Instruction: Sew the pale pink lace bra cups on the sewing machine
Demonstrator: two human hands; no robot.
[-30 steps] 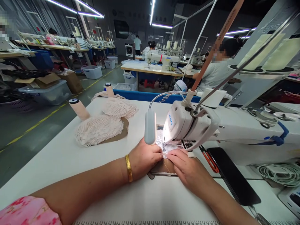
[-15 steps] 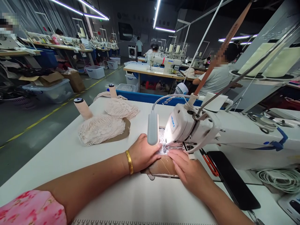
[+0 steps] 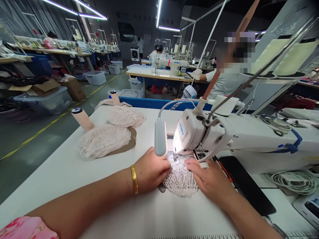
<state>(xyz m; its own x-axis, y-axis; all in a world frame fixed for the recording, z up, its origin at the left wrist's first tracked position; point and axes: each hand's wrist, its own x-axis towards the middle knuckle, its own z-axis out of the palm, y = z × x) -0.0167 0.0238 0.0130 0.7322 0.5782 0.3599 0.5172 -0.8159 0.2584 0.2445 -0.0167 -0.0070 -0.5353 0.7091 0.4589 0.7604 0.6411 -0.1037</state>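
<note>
A white lace piece (image 3: pixel 180 181) with a fringe-like pattern lies under the lit needle area of a white sewing machine (image 3: pixel 190 131). My left hand (image 3: pixel 152 170), with a gold bangle at the wrist, has its fingers curled closed on the lace's left edge. On the other side, my right hand (image 3: pixel 211 177) grips the lace's right edge between bent fingers and thumb. The needle and presser foot are partly hidden by the machine head. A small lamp (image 3: pixel 160 137) on a bendable neck hangs just above my left hand.
More lace pieces (image 3: pixel 104 141) lie on brown material at the left, near two thread cones (image 3: pixel 82 119). To the right are a black phone (image 3: pixel 246 184), orange-handled snips (image 3: pixel 225 171) and a coiled cable (image 3: pixel 294 182). A ruler strip (image 3: pixel 199 236) runs along the front edge.
White lace now covers the spot in front of the needle where brown material showed. My left hand has curled tighter and both hands sit at the lace's sides. The view has shifted slightly.
</note>
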